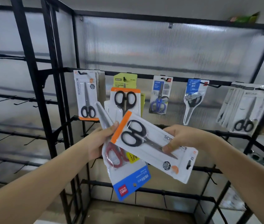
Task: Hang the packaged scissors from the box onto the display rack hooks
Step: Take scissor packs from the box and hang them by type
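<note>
Two hands up in front of the display rack, both gripping pkgs. Right hand pinches the white scissors pack, thumb on front over the blades, fingers behind; pack lies tilted, orange strip up-left, black handles inside, hang hole at lower-right end. Left hand clamps a fan of packs, thumb on top: the red-handled scissors pack w/ blue header pointing down, plus another orange-edged black-handled pack sticking up behind. White pack overlaps the red one.

Beyond, on rack's rail hooks, L to R: white/orange pack, yellow-green pack, blue-handled pack, blue-header pouch, grey-white bunch. Bare hooks on the left section.
</note>
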A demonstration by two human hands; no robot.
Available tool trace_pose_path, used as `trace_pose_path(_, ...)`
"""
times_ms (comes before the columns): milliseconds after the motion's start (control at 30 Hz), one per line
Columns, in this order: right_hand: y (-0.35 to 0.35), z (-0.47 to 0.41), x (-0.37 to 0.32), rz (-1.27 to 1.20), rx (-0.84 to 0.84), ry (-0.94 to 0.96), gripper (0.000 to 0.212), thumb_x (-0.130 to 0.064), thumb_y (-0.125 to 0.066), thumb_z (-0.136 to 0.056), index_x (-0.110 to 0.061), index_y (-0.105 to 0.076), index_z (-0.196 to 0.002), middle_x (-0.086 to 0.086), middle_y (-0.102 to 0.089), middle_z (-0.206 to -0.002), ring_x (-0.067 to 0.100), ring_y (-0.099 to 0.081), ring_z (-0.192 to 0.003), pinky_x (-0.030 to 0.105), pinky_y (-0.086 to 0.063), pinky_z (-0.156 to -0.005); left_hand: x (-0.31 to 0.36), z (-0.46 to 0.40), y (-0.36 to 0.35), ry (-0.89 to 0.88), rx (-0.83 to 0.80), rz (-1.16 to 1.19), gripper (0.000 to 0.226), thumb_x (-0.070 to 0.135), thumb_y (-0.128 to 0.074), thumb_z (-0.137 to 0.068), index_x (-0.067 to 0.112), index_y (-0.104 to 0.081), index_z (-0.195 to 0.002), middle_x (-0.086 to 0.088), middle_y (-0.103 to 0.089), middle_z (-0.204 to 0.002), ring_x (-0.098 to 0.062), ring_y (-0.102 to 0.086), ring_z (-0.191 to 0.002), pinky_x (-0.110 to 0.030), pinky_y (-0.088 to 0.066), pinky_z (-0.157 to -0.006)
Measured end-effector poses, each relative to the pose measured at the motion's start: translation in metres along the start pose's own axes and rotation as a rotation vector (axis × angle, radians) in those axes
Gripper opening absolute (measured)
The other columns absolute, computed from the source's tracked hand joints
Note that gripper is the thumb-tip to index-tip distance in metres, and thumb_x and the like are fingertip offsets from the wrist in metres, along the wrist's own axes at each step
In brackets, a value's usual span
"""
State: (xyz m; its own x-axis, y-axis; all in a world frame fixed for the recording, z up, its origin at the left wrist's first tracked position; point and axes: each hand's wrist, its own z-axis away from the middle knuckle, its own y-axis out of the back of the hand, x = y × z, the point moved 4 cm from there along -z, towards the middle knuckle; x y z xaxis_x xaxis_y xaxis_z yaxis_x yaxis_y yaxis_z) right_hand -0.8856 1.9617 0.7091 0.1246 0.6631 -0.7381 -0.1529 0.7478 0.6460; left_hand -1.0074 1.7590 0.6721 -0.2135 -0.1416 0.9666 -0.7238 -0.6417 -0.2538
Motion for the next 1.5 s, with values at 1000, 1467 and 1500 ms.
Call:
trace_pose_path(1000, -0.059, -0.084, -0.069, -0.85, 0.796, 0.223, 0.096, 0.02, -0.055, -0.079, -0.037, -0.015, -0.146, -0.013, -0.058, -0.119, 0.003, -0.058, -0.097, 0.044, -0.054, -0.085, -0.045, 0.062, 0.104, -0.021, 0.423, 0.209, 0.047, 0.03, -0.073, -0.069, 0.002, -0.063, -0.106, -0.023, -0.071, -0.096, -0.038, -0.07, -0.082, -0.039, -0.057, -0.058)
trace_pose_path(1467, -0.04, -0.211, -0.183, -0.018, 0.738, 0.241, 0.088, 0.015, -0.047, -0.082, -0.037, -0.018, -0.147, -0.005, -0.036, -0.146, 0.008, -0.044, -0.052, 0.013, -0.039, -0.038, 0.045, 0.059, 0.239, -0.139, 0.423, 0.099, 0.053, 0.019, -0.076, -0.065, -0.003, -0.054, -0.108, -0.025, -0.068, -0.087, -0.042, -0.067, -0.076, -0.048, -0.057, -0.068)
trace_pose_path(1500, -0.038, -0.217, -0.184, 0.02, 0.738, 0.21, 0.087, 0.013, -0.048, -0.082, -0.035, -0.017, -0.147, -0.002, -0.038, -0.146, 0.008, -0.043, -0.051, 0.012, -0.037, -0.037, 0.046, 0.057, 0.244, -0.134, 0.419, 0.089, 0.057, 0.019, -0.077, -0.063, -0.003, -0.054, -0.11, -0.025, -0.068, -0.088, -0.042, -0.067, -0.077, -0.048, -0.056, -0.069)
